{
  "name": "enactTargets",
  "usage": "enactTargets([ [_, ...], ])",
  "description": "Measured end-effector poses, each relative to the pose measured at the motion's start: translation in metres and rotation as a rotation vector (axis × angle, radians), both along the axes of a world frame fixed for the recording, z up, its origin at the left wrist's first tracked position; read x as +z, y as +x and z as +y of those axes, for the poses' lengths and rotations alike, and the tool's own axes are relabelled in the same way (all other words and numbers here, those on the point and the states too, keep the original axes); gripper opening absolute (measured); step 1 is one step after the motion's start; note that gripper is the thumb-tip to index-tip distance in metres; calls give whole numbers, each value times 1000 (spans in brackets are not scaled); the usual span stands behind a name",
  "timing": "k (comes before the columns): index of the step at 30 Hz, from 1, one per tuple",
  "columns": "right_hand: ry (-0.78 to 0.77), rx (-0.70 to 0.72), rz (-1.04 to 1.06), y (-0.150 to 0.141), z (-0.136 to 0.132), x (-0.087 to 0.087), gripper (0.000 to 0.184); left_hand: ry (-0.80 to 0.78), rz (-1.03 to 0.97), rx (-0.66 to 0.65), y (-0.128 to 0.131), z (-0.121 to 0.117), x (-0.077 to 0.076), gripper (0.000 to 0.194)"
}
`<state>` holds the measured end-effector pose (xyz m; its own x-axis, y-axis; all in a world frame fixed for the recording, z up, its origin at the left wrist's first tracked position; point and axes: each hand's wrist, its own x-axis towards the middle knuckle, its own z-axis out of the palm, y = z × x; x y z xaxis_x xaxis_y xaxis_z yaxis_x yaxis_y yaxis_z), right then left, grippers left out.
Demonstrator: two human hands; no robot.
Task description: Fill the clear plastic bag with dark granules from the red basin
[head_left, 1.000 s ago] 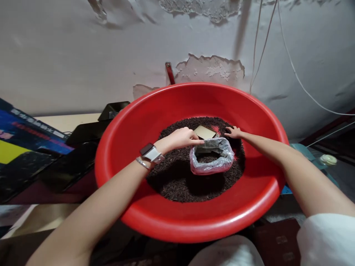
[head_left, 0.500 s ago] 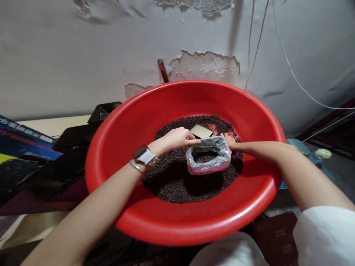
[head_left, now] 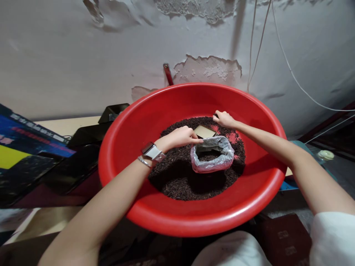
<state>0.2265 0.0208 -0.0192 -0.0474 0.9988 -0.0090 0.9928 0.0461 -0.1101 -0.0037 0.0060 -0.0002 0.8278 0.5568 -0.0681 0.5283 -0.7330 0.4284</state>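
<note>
Left hand [head_left: 181, 136] pinching rim of clear plastic-lined bag [head_left: 212, 159] as before. Right hand [head_left: 224, 119], curled loosely, grip contents unclear, now moved farther onto dark granules [head_left: 177, 181] in round red plastic basin [head_left: 133, 125].

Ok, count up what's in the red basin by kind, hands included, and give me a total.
Hands: 2, left hand on the bag rim, right hand on the tea
Plastic bag: 1
Flat tan card: 1
Heap of dark loose tea: 1
Total: 5, all inside the basin
</note>
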Motion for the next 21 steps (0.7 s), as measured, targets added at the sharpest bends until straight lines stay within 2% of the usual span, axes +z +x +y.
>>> enactTargets([
  [2,22,124,43,-11,-10,28,44,-6,33,18,0,0,0,53],
  [3,22,229,69,-17,-19,40,43,-10,52,28,1,1,1,53],
  [5,-51,440,89,-31,-40,61,36,-11,74,46,1,1,1,50],
  [7,-151,605,68,-43,-61,74,29,0,94,60,1,1,1,47],
  [9,-221,706,13,-50,-76,81,25,1,103,66,2,0,2,46],
  [12,-249,753,-53,-53,-86,83,26,-35,94,71,2,-2,5,47],
  [17,-346,760,-3,-50,-87,85,37,-80,81,55,2,-4,8,48],
  [21,-408,832,68,-49,-87,87,34,-59,73,24,1,-1,5,52],
])
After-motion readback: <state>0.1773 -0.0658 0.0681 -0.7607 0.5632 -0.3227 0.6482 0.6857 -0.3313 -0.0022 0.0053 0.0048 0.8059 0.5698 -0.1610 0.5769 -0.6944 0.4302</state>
